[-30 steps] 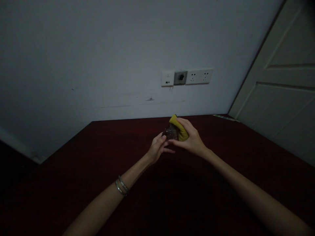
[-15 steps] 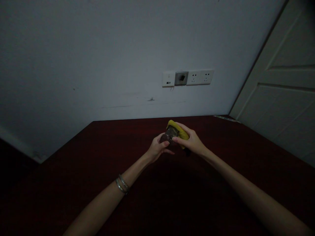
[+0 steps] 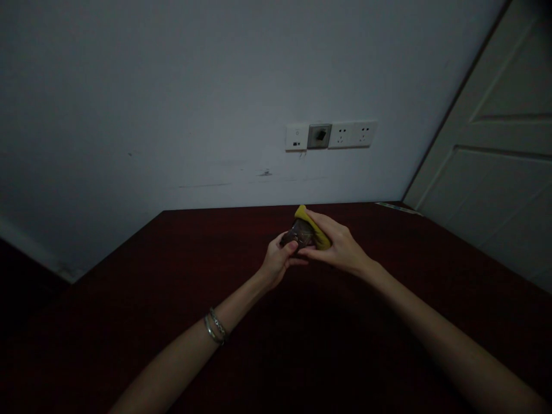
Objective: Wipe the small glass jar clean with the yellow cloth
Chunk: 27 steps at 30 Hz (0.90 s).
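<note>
Left hand (image 3: 276,261) grips a small glassy object (image 3: 301,231) over the dark red tabletop (image 3: 207,244); right hand (image 3: 340,244) clasps a yellow cloth (image 3: 321,237) against its right side. Step looks like wiping; next stroke calls for steady left hold, cloth kept snug.

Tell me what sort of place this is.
Probably a room indoors, perhaps in a home: a dark red table against a wall with sockets, and what looks like a panelled door at the right.

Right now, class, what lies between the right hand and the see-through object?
The yellow cloth lies between the right hand and the see-through object, as the head view shows.
</note>
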Each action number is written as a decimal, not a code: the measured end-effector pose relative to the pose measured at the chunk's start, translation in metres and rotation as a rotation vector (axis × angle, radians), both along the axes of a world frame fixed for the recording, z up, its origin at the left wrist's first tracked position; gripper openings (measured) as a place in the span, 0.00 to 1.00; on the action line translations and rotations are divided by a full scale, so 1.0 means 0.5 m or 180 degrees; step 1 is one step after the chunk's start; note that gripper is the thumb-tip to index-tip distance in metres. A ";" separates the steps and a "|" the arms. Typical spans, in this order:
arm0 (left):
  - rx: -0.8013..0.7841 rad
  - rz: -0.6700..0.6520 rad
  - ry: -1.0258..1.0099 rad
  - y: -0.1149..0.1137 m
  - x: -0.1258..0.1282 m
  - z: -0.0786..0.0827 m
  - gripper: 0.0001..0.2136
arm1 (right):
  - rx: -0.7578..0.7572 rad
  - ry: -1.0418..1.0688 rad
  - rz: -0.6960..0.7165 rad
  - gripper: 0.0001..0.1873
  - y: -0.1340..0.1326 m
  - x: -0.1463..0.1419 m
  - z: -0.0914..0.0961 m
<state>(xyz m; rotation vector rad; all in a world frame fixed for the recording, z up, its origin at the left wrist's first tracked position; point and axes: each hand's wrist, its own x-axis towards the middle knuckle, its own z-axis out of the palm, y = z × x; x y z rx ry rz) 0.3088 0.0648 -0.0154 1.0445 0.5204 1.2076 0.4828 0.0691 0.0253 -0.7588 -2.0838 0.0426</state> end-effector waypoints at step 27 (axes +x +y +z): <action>-0.0505 0.0365 0.0101 -0.014 0.021 0.008 0.24 | 0.0237 -0.0220 -0.0473 0.46 -0.023 -0.041 -0.029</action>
